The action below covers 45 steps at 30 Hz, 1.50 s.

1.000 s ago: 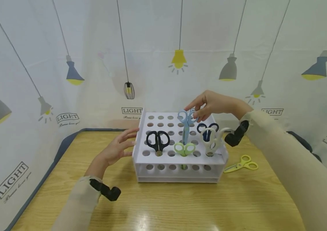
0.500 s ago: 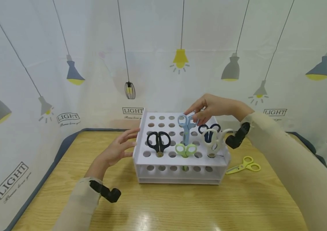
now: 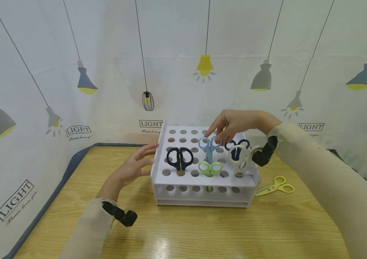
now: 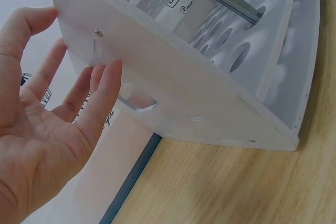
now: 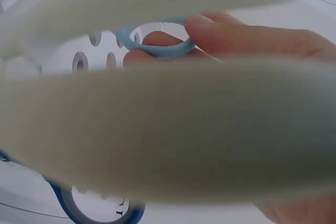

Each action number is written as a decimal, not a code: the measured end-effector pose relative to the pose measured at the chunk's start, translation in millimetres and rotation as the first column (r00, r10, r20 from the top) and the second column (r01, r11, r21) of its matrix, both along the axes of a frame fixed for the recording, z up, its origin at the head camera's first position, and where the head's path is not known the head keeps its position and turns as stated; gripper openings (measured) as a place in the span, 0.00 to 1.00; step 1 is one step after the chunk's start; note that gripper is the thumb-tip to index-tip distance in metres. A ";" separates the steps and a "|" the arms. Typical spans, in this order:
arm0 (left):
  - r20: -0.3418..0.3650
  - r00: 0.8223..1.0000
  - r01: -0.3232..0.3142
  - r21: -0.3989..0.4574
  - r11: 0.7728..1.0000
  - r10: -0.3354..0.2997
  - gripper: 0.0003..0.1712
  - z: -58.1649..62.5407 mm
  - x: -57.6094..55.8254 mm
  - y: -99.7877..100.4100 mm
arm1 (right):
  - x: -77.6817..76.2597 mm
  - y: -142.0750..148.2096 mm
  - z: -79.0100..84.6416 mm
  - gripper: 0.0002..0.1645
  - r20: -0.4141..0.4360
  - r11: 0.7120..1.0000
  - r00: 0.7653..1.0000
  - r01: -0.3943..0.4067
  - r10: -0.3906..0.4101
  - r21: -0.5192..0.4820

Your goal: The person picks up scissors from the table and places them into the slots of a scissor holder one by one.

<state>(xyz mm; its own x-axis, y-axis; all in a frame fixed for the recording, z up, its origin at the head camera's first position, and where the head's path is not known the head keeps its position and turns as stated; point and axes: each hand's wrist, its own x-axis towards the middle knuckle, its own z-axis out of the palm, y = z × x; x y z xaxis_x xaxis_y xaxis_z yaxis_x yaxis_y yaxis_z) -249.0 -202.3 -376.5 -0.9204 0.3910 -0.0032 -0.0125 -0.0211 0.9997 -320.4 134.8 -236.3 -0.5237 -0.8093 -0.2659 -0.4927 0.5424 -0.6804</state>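
A white rack (image 3: 170, 181) with rows of round holes stands on the table. My right hand (image 3: 236, 121) pinches the handle loops of light blue scissors (image 3: 209, 153), which stand upright, blades down in the rack. Against the rack's left side wall (image 4: 178, 82), the fingertips of my left hand (image 3: 134, 167) rest, fingers spread. Black scissors (image 3: 180, 167), green scissors (image 3: 210, 172), navy scissors (image 3: 235, 154) and white scissors (image 3: 239, 171) also stand in holes. Large blurred white handles (image 5: 173, 129) hide much of the right wrist view.
Yellow scissors (image 3: 280, 186) lie flat on the wooden table (image 3: 183, 230), right of the rack. Behind the rack hangs a pale curtain (image 3: 170, 86) printed with lamps. The white handles stand close to my right wrist.
The light blue scissors have sunk lower into the rack, with my right hand moving down along with them. My left hand stays at the rack's side. The head view has shifted slightly.
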 end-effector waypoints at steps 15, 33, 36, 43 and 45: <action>0.002 1.000 -0.002 0.015 1.000 0.002 0.33 -1.0 0.4 1.2 | 4.6 -12.3 -2.0 0.20 -0.006 0.992 0.996 -0.091 0.091 0.088; 0.003 1.000 -0.006 0.003 1.000 0.006 0.33 -1.8 -0.4 0.8 | 6.1 -17.3 -11.3 0.18 -0.027 0.985 0.995 -0.096 0.101 0.144; 0.006 1.000 -0.005 0.006 1.000 0.005 0.33 -1.3 -0.1 0.8 | 6.4 -18.5 -12.7 0.17 -0.033 0.981 0.994 -0.099 0.106 0.167; 0.002 1.000 0.002 0.013 1.000 -0.002 0.33 -1.3 -0.4 0.3 | 6.6 -19.9 -15.6 0.17 -0.023 0.978 0.996 -0.081 0.087 0.191; 0.008 1.000 -0.002 0.015 1.000 0.002 0.33 -1.7 -0.5 0.0 | 6.3 -20.0 -16.4 0.17 -0.023 0.978 0.996 -0.083 0.089 0.189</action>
